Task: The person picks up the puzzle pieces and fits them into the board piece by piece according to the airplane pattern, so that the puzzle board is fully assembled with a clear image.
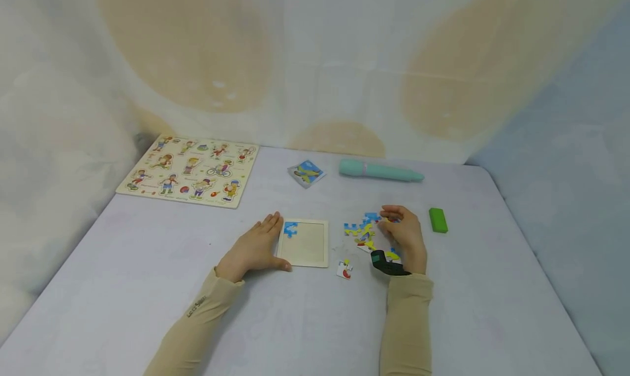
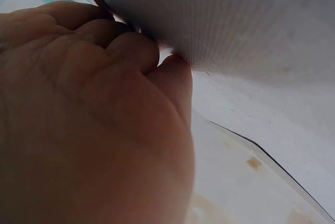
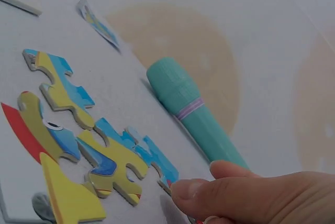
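Observation:
A square wooden tray [image 1: 327, 244] has a blue puzzle piece [image 1: 291, 229] in its upper left corner. My left hand [image 1: 256, 247] lies along the tray's left edge, fingers extended and thumb at the lower corner; the left wrist view shows the hand [image 2: 104, 114] close up. My right hand [image 1: 406, 235] bends over loose puzzle pieces [image 1: 365, 235], its fingertips beside a blue one. In the right wrist view, the fingers [image 3: 193, 188] are near blue and yellow pieces [image 3: 112, 166]; a bit of red shows under them, and whether they pinch it is unclear.
One piece [image 1: 344, 269] lies apart, right of the tray's lower corner. Behind are a picture card [image 1: 307, 173] and a teal cylindrical object [image 1: 380, 171]. A green block [image 1: 438, 220] is right of my right hand. A large picture board [image 1: 189, 171] lies at the back left.

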A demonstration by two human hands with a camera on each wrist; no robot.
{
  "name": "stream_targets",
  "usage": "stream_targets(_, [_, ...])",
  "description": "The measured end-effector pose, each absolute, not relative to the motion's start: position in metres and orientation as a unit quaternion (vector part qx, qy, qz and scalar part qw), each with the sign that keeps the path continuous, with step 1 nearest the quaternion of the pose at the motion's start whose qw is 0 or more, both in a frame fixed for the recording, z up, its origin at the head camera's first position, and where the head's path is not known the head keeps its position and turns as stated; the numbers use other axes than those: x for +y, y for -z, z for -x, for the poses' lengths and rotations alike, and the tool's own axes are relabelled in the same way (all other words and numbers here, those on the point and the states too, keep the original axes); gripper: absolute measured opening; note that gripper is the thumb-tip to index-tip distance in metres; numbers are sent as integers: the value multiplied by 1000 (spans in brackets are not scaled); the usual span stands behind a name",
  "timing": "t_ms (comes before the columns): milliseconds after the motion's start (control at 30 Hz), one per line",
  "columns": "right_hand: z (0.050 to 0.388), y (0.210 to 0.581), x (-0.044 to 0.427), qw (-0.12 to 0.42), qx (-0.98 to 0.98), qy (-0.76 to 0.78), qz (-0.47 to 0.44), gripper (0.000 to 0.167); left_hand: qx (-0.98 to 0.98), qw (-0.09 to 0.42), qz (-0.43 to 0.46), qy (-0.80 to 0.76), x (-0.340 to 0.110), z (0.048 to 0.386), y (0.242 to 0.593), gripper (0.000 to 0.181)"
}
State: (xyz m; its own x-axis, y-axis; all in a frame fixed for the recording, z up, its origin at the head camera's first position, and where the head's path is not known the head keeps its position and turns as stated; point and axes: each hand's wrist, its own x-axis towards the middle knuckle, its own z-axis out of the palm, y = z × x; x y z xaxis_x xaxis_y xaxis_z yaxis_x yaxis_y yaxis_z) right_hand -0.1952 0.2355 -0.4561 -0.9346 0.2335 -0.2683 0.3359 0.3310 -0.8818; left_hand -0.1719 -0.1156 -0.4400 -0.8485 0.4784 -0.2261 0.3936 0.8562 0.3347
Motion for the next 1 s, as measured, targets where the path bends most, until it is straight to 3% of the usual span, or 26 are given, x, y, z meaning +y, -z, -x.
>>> stream_targets(367, [197,459,226,11,870,474,-135,57,951,148,-234,-141,-116,173,443,120])
stream_targets(700, [197,457,222,34,892,429,-134,30,951,146,-234,-142,-116,172,442,120])
stream_targets(1000, [196,456,219,7,865,484,-136,36,950,144,-235,-146,-116,171,442,119])
